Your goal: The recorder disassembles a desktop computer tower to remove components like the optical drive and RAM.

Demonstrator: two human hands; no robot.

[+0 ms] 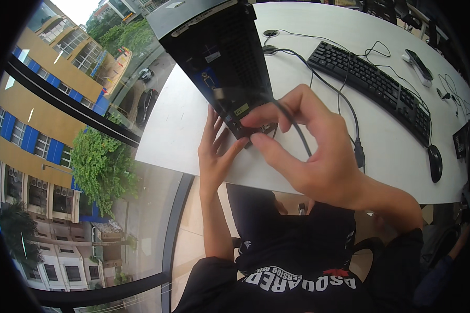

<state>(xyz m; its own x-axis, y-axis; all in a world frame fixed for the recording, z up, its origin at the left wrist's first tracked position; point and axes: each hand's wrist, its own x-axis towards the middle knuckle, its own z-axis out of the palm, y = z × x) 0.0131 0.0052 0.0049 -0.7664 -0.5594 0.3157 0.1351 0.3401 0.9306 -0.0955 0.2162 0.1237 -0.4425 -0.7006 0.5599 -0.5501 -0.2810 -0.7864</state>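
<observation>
A black computer tower [230, 47] stands at the table's left part, its port side facing me. My left hand [214, 156] grips the tower's near lower corner, fingers along its left side and thumb at the bottom edge. At the lower ports, my right hand [318, 151] is curled in a pinch, index finger and thumb close together; whatever sits between the tips is hidden. A dark cable [296, 125] bends across in front of this hand. Higher on the port side are a blue video port [209, 78] and a pale metal plug [219, 94].
On the white table [292, 15] lie a black keyboard [373, 86], a black mouse [435, 163] and a black power cable with its plug [359, 148]. A black-and-white handheld device [419, 67] lies farther right. Glass windows border the left side.
</observation>
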